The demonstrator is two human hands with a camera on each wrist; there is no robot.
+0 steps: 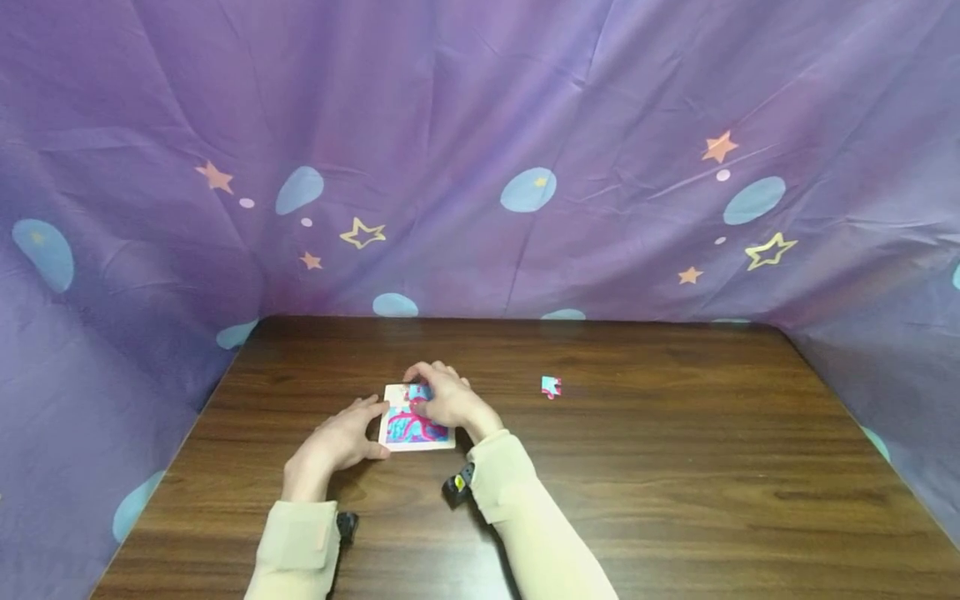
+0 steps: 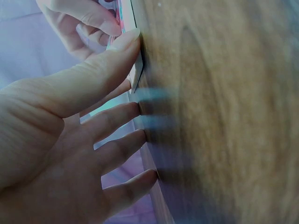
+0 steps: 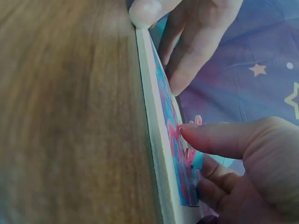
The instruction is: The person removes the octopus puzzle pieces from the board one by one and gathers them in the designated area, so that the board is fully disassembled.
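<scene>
A square jigsaw puzzle in a white frame (image 1: 420,447) lies on the table, its picture pink and blue, with a pale gap at the upper left. Against the frame's left side rests my left hand (image 1: 339,435), fingers spread and fairly straight, thumb at the near corner. My right hand (image 1: 453,402) reaches over the puzzle's upper right part. Between its thumb and fingers it pinches a blue and pink puzzle piece (image 3: 198,160), tilted up from the picture in the right wrist view. The right fingers partly hide that piece from the head view.
A loose blue and pink puzzle piece (image 1: 551,386) lies to the right of the right hand. The brown wooden table (image 1: 675,467) runs back to a purple cloth (image 1: 465,108) with stars and blue ovals, which also hangs at both sides.
</scene>
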